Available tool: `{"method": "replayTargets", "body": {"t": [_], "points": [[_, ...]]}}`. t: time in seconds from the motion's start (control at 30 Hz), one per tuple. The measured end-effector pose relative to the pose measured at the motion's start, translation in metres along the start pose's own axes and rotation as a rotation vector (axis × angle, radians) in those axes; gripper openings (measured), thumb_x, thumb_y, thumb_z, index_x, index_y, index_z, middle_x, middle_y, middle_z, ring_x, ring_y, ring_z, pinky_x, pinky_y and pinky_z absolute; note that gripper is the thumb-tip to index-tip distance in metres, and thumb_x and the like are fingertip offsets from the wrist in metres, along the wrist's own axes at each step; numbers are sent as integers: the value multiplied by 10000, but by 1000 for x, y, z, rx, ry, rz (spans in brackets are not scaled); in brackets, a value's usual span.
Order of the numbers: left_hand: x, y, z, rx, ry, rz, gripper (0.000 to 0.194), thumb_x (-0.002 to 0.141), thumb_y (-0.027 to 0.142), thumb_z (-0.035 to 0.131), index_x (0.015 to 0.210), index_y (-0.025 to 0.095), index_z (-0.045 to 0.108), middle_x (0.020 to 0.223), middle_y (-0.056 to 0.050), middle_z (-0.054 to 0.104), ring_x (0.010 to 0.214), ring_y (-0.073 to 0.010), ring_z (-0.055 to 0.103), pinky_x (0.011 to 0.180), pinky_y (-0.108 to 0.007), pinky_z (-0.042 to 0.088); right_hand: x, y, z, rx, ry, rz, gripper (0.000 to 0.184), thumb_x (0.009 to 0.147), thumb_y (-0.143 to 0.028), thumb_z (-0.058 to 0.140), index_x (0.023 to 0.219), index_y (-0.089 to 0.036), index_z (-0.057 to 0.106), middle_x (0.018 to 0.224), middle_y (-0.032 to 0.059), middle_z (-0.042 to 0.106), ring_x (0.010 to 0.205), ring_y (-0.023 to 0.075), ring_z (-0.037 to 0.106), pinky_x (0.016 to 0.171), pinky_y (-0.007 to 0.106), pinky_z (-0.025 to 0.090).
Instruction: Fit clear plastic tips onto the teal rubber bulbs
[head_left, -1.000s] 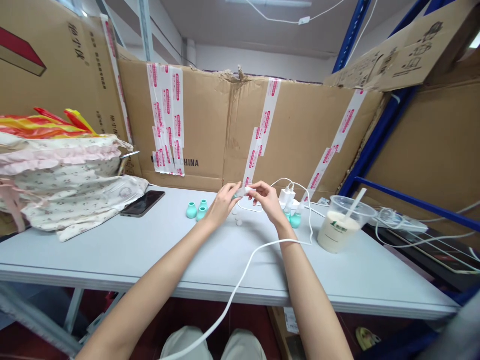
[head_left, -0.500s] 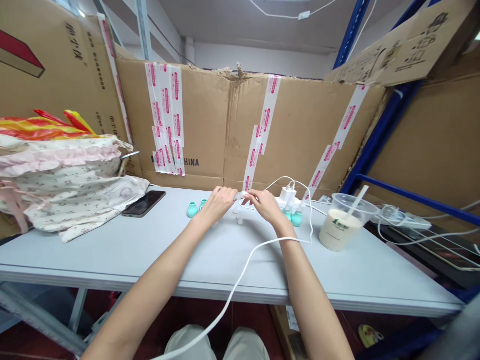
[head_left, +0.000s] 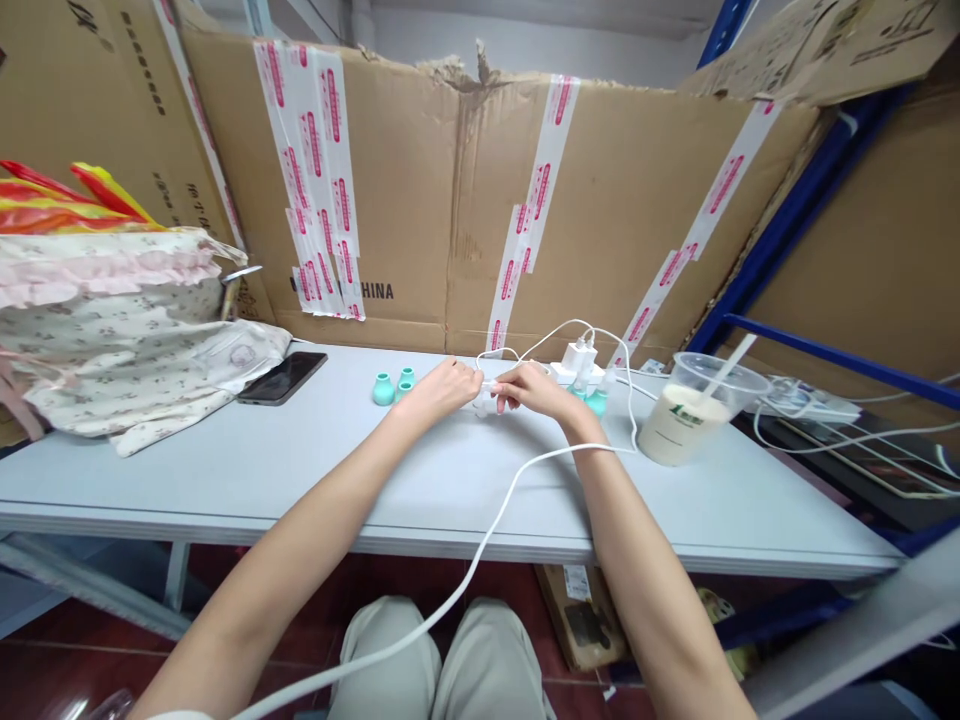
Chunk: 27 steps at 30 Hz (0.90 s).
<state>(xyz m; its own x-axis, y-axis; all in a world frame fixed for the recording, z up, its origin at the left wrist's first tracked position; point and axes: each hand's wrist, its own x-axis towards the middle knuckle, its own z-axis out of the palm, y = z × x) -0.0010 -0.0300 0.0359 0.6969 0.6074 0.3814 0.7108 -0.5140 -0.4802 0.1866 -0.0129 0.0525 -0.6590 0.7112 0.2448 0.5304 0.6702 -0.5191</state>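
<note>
My left hand (head_left: 450,386) is closed over one end of a small translucent piece (head_left: 487,390), above the far middle of the table. From the other side my right hand (head_left: 531,389) pinches that piece between thumb and fingers. Its exact shape is mostly hidden by my fingers. Small whitish bits (head_left: 480,410) lie on the table just below my hands, blurred. Left of my left hand stand a teal bulb-shaped piece (head_left: 383,391) and two more like it. Beyond my right wrist are teal bulbs with clear tops (head_left: 598,399), partly covered.
A white cable (head_left: 517,490) loops across the table and over my right forearm. Right of it stands a plastic cup (head_left: 681,425) with a straw. A white charger (head_left: 579,356) is at the back. A phone (head_left: 283,378) and cloth bag (head_left: 142,350) lie left; cardboard (head_left: 405,200) walls the back.
The view has tilted downward. My hands remain together on the translucent piece; my right fingers have curled more, and my left hand has turned slightly.
</note>
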Motion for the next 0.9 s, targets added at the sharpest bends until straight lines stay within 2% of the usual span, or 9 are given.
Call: {"method": "replayTargets", "body": {"t": [0.17,0.33,0.43,0.53,0.6,0.7,0.8,0.9], "points": [[3,10,-6,55,-50,86,175,815,10,338,802,97,489,709,-113,604,703,-211,583,624,-295,294,-6,5,0,-82,-56,-2,393,835,-378,463,588,-147,664,534,22,603,470,85,453,512,211,320],[5,17,0,11,-56,104,197,826,12,319,795,100,493,696,-107,608,695,-200,591,644,-297,306,-12,4,-1,-161,-91,-28,375,832,-324,463,568,-143,660,492,7,576,432,72,372,496,221,267],[5,17,5,-27,-52,88,176,834,26,334,804,102,491,719,-110,612,712,-193,590,662,-294,317,-13,4,-1,-134,-74,-14,375,828,-343,467,579,-140,661,493,3,572,430,68,357,493,223,260],[6,12,5,-80,-30,46,149,836,45,361,815,101,497,748,-115,614,732,-196,588,680,-294,334,-13,4,0,-24,-39,20,387,818,-407,475,616,-133,660,527,17,587,459,82,421,498,218,294],[7,9,1,-163,-8,-13,119,843,90,390,832,102,508,771,-111,618,746,-200,589,690,-291,348,-12,4,0,90,21,33,412,813,-466,465,646,-135,644,576,33,613,502,100,476,518,218,332],[8,8,-6,-381,37,-117,124,852,207,436,876,124,525,790,-83,625,745,-196,590,662,-268,364,-13,3,-1,194,205,4,474,824,-538,404,617,-147,574,570,31,587,520,109,485,551,228,357],[8,10,-9,-622,64,-201,192,861,295,421,894,149,542,780,-62,626,725,-187,587,635,-252,373,-15,2,-1,136,404,-17,531,845,-575,309,538,-167,456,485,-3,450,484,98,404,528,233,319],[6,15,-9,-864,39,-233,250,859,350,400,853,153,554,725,-40,620,683,-166,574,637,-246,387,-14,1,3,16,492,-33,512,849,-567,310,524,-177,378,491,-17,362,487,95,340,509,239,269]]}}
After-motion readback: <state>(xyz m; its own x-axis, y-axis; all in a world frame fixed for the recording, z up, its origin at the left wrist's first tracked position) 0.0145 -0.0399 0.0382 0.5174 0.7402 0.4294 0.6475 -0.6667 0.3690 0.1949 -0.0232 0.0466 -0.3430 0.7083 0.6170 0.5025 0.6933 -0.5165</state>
